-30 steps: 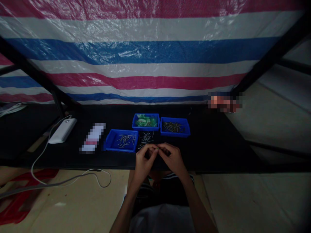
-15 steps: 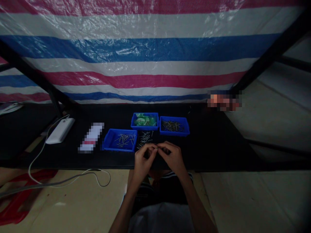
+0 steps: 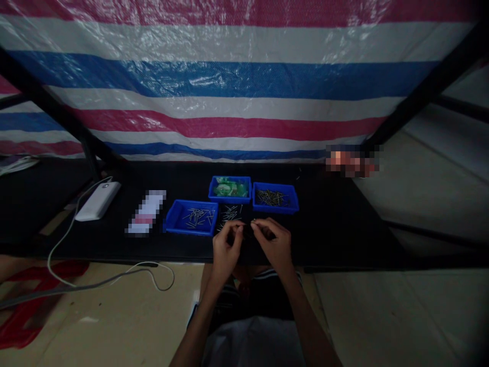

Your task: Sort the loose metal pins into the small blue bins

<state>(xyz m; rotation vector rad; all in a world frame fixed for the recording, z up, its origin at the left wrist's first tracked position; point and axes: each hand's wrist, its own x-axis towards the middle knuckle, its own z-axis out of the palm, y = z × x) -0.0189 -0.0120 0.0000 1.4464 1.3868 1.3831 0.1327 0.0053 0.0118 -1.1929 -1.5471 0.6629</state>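
No text, label, brand or number could be read anywhere; the pale card [image 3: 145, 218] on the black table [image 3: 344, 229] was blurred out, and the white power bank [image 3: 98, 200] showed no legible marking.

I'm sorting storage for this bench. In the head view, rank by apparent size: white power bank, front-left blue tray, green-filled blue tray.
1. Front-left blue plastic tray
2. White rectangular power bank, close to the first
3. Green-filled blue plastic tray, though it sits farther back
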